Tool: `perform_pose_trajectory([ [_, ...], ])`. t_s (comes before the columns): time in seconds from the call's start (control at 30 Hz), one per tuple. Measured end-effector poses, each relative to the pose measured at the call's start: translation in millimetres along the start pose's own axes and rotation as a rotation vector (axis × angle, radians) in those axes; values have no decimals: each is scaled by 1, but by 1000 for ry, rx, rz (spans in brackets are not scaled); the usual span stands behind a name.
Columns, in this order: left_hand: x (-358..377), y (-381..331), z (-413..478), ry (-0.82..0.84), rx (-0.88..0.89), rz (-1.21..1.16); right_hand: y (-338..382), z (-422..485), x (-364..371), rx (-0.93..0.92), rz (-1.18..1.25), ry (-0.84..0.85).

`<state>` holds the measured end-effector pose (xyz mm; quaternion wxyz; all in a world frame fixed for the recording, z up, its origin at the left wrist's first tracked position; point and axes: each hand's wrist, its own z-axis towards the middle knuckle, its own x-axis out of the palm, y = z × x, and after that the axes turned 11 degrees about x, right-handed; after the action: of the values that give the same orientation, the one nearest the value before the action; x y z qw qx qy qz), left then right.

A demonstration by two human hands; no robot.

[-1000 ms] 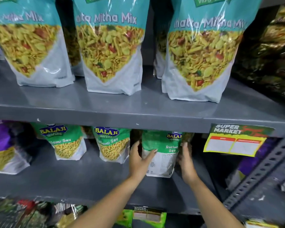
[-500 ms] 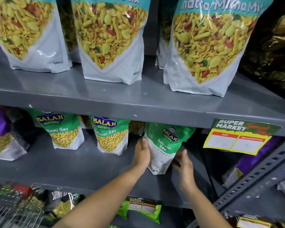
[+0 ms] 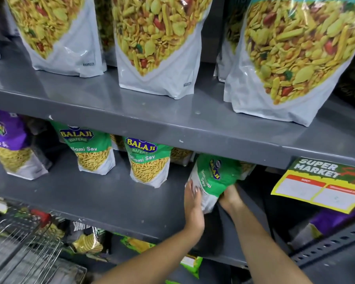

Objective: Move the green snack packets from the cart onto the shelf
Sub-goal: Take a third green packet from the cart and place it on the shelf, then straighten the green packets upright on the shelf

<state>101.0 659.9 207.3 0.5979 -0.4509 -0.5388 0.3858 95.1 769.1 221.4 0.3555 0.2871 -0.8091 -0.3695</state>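
A green Ratlami Sev packet leans steeply to the right on the middle grey shelf, its top under the shelf above. My left hand presses flat against its left side and bottom. My right hand cups it from underneath on the right. Two more green packets stand upright to the left on the same shelf. The wire cart shows at the lower left, blurred.
Large teal-and-white Khatta Mitha Mix bags stand on the upper shelf. A purple packet sits at the far left of the middle shelf. A yellow Super Market price tag hangs at the right. More packets lie on the bottom shelf.
The packet has tipped further to the right between my hands. My right hand slid under it. The view dropped lower and closer, and the cart came into view.
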Motion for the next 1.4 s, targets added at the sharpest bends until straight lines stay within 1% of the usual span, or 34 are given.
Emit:
perform_pose_trajectory([
  [0.03, -1, 2, 6, 33, -12, 2, -2, -6, 3, 2, 34, -2],
  [0.1, -2, 0, 21, 127, -63, -81, -7, -22, 7, -17, 112, -44],
  [0.13, -2, -7, 24, 146, -112, -132, -11, -28, 8, -38, 143, -69],
  [0.2, -4, -8, 37, 132, -198, -168, -21, -35, 5, -105, 188, -125],
  [0.27, -4, -18, 49, 99, -255, -75, -29, -41, 2, -138, 157, -163],
  [0.37, -8, -28, 54, -10, -204, 147, -28, -50, -3, -194, 67, -221],
  [0.4, -10, -26, 52, -61, -166, 164, -26, -49, -6, -213, 43, -224],
  [0.47, -21, -20, 46, -74, -18, 192, -21, -45, -17, -237, -62, -161],
  [0.5, -28, -13, 45, -24, 54, 202, -18, -41, -24, -227, -180, -107],
  [0.53, -36, -5, 44, 61, 115, 197, -15, -37, -30, -210, -341, -63],
  [0.6, -49, 2, 42, 261, 115, 104, -8, -32, -35, -158, -639, -7],
  [0.63, -54, 1, 41, 351, 113, 63, -5, -29, -37, -140, -715, 21],
  [0.73, -56, -8, 42, 539, 113, 55, -1, -25, -41, -141, -713, 84],
  [0.77, -55, -9, 43, 565, 109, 83, -1, -25, -43, -160, -708, 81],
  [0.83, -48, -11, 44, 546, 83, 177, -3, -32, -48, -183, -710, 49],
  [0.9, -40, -9, 44, 545, 56, 267, -7, -40, -57, -185, -719, -24],
  [0.97, -31, -2, 40, 580, 51, 320, -10, -48, -67, -192, -716, -111],
  [1.03, -21, 4, 33, 607, 58, 345, -11, -58, -75, -198, -697, -176],
  [1.2, -12, 6, 20, 618, 78, 419, -22, -74, -78, -204, -682, -253],
  [1.3, -11, 10, 19, 654, 72, 418, -28, -77, -83, -172, -678, -306],
  [1.4, -11, 2, 19, 717, 42, 376, -25, -78, -84, -151, -680, -314],
])
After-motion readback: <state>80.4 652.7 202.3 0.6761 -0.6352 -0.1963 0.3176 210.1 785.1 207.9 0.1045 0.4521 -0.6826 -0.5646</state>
